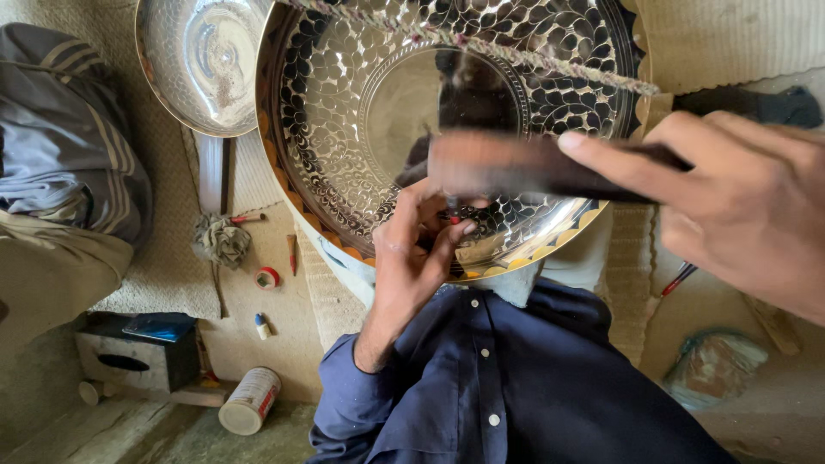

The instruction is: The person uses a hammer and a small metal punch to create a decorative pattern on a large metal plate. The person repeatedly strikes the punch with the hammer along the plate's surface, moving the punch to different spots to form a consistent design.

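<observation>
**Engraved metal tray worked with a small tool and a dark striker**

A small red-tipped tool (453,213) is pinched between the closed fingertips of the left hand (412,249), and its tip is set against the patterned band of a large engraved metal tray (344,112). The left hand is curled tight around the tool, with the fingers resting on the tray's surface near the lower rim. A dark, blurred striker (516,163) is gripped in the right hand (730,198), whose fingers are wrapped shut around its handle; the striker's head is held just above the small tool. The tray is propped in front of the person, its lower rim near the blue buttoned shirt (516,378), and its centre is plain and mirror-like while the ring around it is covered in a leaf-like pattern. A twisted cord (516,53) is stretched across the tray's upper part.

A second, plain metal dish (198,60) is seen behind the tray to the left. On the floor further left, a wad of cloth (222,239), a small roll of red tape (267,277) and a small white bottle with a blue cap (261,326) are laid near one another. A white cylindrical tin with a red-banded label (249,400) is lying on its side at the lower left, beside a dark box (137,361) on which a blue flat packet is placed. Folded grey striped fabric (60,146) is heaped at the far left.
</observation>
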